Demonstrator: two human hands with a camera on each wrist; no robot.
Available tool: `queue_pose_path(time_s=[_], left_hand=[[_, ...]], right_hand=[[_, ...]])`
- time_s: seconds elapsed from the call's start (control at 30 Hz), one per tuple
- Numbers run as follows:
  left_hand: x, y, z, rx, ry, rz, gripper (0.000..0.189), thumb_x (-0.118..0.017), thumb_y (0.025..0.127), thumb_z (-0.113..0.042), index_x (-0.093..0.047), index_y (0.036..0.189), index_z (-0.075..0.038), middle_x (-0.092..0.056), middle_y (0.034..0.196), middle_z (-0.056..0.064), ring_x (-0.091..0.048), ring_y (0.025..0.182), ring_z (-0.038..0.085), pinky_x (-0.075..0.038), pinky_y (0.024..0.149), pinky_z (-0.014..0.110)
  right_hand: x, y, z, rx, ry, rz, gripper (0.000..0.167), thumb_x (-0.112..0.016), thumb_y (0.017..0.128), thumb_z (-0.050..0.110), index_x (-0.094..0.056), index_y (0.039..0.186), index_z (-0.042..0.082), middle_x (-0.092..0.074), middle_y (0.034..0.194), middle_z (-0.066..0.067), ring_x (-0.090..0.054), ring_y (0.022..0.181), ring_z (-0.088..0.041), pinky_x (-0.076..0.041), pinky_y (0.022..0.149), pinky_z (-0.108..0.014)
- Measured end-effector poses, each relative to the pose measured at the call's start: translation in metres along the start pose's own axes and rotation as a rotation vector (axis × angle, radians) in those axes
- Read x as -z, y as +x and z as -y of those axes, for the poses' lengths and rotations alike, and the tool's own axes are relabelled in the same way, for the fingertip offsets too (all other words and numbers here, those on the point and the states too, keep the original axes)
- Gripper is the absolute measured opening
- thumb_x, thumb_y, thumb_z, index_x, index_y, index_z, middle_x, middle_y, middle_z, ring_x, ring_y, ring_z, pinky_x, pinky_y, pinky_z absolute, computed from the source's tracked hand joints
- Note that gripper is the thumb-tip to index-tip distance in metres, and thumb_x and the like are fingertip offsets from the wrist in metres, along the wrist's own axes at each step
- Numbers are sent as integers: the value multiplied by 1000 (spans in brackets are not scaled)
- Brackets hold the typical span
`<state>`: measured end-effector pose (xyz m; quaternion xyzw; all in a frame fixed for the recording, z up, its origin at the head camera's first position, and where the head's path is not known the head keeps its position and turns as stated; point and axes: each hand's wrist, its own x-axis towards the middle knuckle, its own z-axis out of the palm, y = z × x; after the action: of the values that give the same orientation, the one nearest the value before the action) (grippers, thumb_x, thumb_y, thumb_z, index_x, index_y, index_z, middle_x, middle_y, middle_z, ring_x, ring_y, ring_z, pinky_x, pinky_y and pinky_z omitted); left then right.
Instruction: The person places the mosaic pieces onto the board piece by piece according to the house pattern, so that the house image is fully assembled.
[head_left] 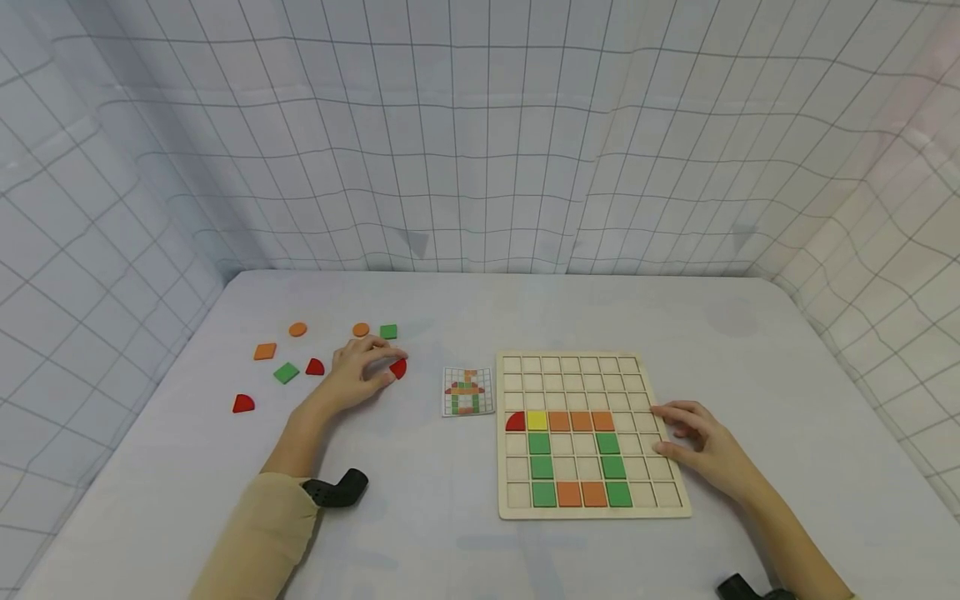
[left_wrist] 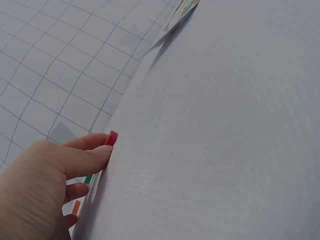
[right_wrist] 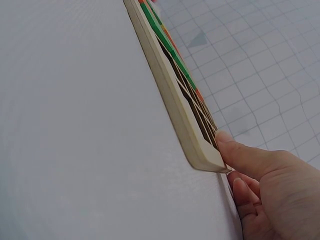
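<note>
We've got the red quarter-circle [head_left: 400,368] pinched in our left hand [head_left: 352,375], grip nearly closed, just left of the pattern card [head_left: 468,392]; can't tell if it's off the desk [head_left: 420,517]. Our right hand [head_left: 708,446] has a loosely spread grip, fingertips touching the board's [head_left: 573,383] right edge.

A plain beige sleeve [head_left: 258,533] here, softly creased, ending well behind the left fingers [head_left: 386,353], and a bent, rounded black gadget [head_left: 341,489] juts from its cuff! Behind the right fingers [head_left: 677,413], another black gadget [head_left: 738,587], then bare forearm, then a beige sliver [head_left: 853,597] of sleeve!
</note>
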<state>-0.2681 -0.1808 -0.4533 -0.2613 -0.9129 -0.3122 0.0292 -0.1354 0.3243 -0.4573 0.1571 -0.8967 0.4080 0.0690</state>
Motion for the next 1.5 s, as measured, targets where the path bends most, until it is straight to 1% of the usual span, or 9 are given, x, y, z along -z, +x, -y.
queue_pose_path(time_s=[0.27,0.5,0.63,0.77,0.93,1.07,1.2,1.27,1.5], left_hand=[[-1,1,-1,8,-11,-32,26,-69,81,-20,-65,105,-11,-48,113,11,-37,113,34,-19,92,55],[-2,1,0,13,-37,-58,24,-71,79,-21,-66,100,-12,-50,109,8,-39,110,32,-19,91,54],[-5,2,0,-14,-51,-90,24,-73,78,-20,-66,98,-11,-52,105,7,-42,105,29,-22,89,53],[-10,8,-5,-69,-84,-144,24,-74,76,-17,-65,97,-10,-55,100,6,-46,99,25,-25,87,51],[-15,18,-27,-107,-115,-170,23,-75,75,-16,-65,96,-10,-57,97,5,-49,94,22,-34,84,44],[-24,26,-49,-89,-116,-163,25,-74,77,-18,-65,99,-11,-58,100,3,-49,94,22,-38,83,40],[-36,33,-73,-85,-93,-148,26,-73,78,-22,-64,101,-12,-59,101,3,-48,93,21,-37,83,41],[-44,36,-85,-102,-77,-145,26,-72,78,-23,-64,100,-13,-59,99,2,-47,92,20,-34,82,42],[-72,45,-119,-192,-89,-173,23,-73,77,-23,-65,97,-14,-59,93,2,-48,87,19,-36,79,42]], right_hand=[[0,0,0,1,6,-1,48,-72,75,3,-57,120,2,-47,118,-7,-47,94,0,-35,78,-7],[4,1,27,4,11,2,45,-70,75,-3,-56,117,-6,-48,115,-15,-48,91,-3,-36,78,-8],[5,1,32,-1,-2,3,44,-70,75,-2,-56,117,-6,-48,115,-14,-48,90,-4,-36,78,-8],[5,1,31,-6,-8,2,45,-71,75,-1,-56,118,-5,-48,115,-14,-48,90,-5,-36,77,-8],[1,1,15,4,8,-5,46,-71,75,-1,-56,119,-2,-48,117,-13,-47,94,-4,-36,77,-8],[-1,1,1,3,12,-4,47,-72,75,3,-57,120,2,-48,118,-9,-46,95,-2,-35,78,-7],[-1,2,-2,8,30,-3,47,-73,76,6,-57,120,4,-48,118,-7,-47,95,-2,-36,78,-7],[-1,2,-2,15,41,-6,47,-73,76,5,-57,120,4,-48,118,-7,-47,95,-2,-36,78,-8],[0,1,-4,2,41,-4,46,-72,77,7,-57,120,4,-48,118,-7,-46,96,-1,-36,78,-7]])
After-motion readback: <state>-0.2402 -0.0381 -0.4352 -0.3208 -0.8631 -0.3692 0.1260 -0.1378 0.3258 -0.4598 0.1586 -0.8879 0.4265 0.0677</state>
